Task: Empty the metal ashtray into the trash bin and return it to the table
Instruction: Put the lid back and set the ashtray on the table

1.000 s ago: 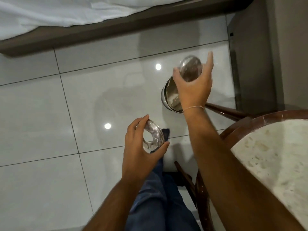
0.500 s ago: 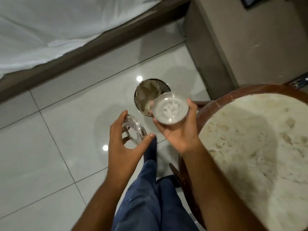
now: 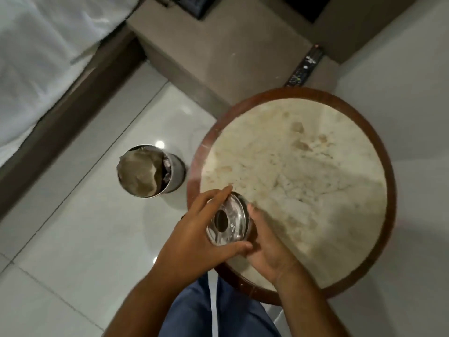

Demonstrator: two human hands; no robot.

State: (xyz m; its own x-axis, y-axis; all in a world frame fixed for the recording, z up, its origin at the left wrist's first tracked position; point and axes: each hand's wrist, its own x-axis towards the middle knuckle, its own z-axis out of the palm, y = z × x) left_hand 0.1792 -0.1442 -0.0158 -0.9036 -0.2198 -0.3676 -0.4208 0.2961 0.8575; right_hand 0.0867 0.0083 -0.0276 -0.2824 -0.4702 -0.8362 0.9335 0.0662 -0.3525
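Observation:
The metal ashtray [image 3: 228,221], shiny with a dark hole in its lid, is held over the near left edge of the round marble table [image 3: 303,166]. My left hand [image 3: 194,235] grips the lid from the left, thumb and fingers around its rim. My right hand [image 3: 269,244] cups the ashtray's body from the right and below. Whether the ashtray touches the tabletop is hidden by my hands. The metal trash bin [image 3: 148,171] stands on the floor left of the table, lined with a grey bag.
The table has a dark wooden rim [image 3: 386,171]. A bed with white sheets [image 3: 36,57] lies at the upper left. A remote control [image 3: 305,69] rests on a brown ledge behind the table. Glossy white floor tiles [image 3: 85,251] spread to the left.
Both hands came together over the table edge: the lid in my left hand now sits on the ashtray body held by my right. The view swung right toward the table.

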